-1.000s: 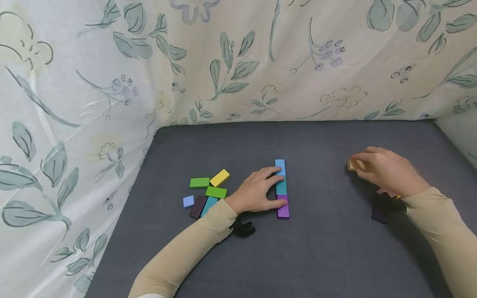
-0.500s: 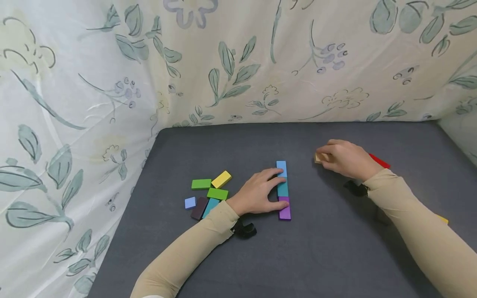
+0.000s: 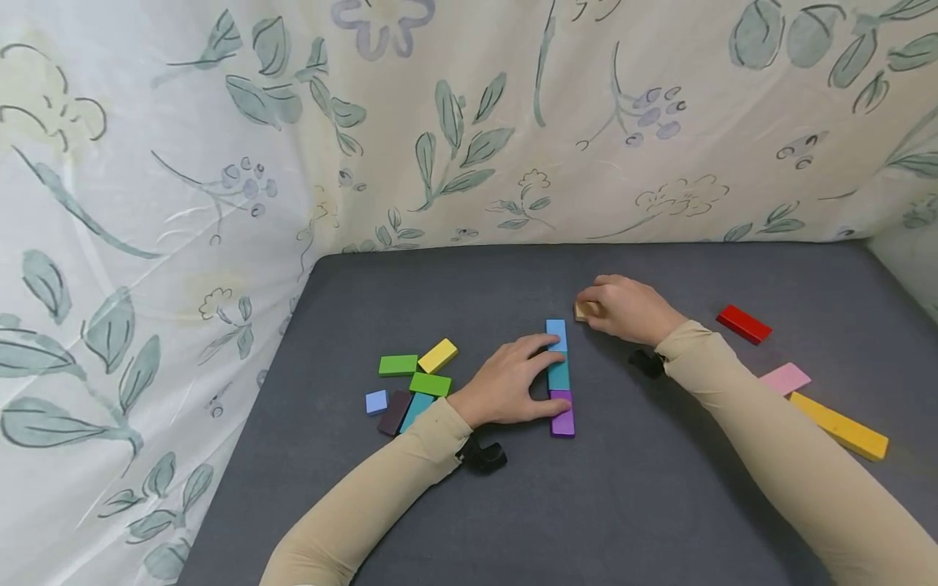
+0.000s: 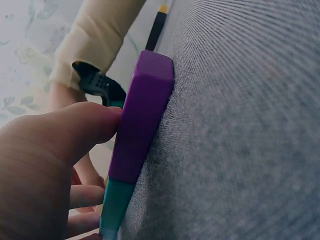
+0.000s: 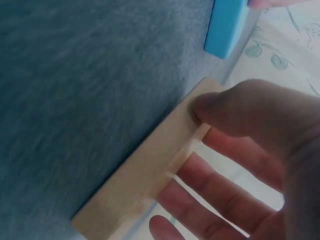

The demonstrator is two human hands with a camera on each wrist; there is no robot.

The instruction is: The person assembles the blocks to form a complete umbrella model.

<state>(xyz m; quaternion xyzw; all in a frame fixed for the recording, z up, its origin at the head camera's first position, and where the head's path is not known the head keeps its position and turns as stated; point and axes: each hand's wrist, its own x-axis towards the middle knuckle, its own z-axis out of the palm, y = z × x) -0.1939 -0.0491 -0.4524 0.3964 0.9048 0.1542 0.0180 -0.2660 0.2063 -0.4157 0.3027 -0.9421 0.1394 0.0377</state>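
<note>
My left hand lies beside a straight row of blocks with its fingers spread. Its thumb touches the purple block at the near end. Two fingers reach onto the teal block in the middle and the light blue block at the far end. Just right of that far end, my right hand pinches a plain wooden block between thumb and fingers. In the head view the fingers hide most of the wooden block. The right wrist view shows it long and flat, close over the dark cloth.
Left of the row sits a loose cluster with green, yellow, dark brown and small blue blocks. A red block, pink block and long yellow block lie to the right. Floral fabric hangs behind.
My right hand has carried the wooden block leftward, from the right side to beside the row's far end. This uncovers the red, pink and long yellow blocks. The left hand stays put.
</note>
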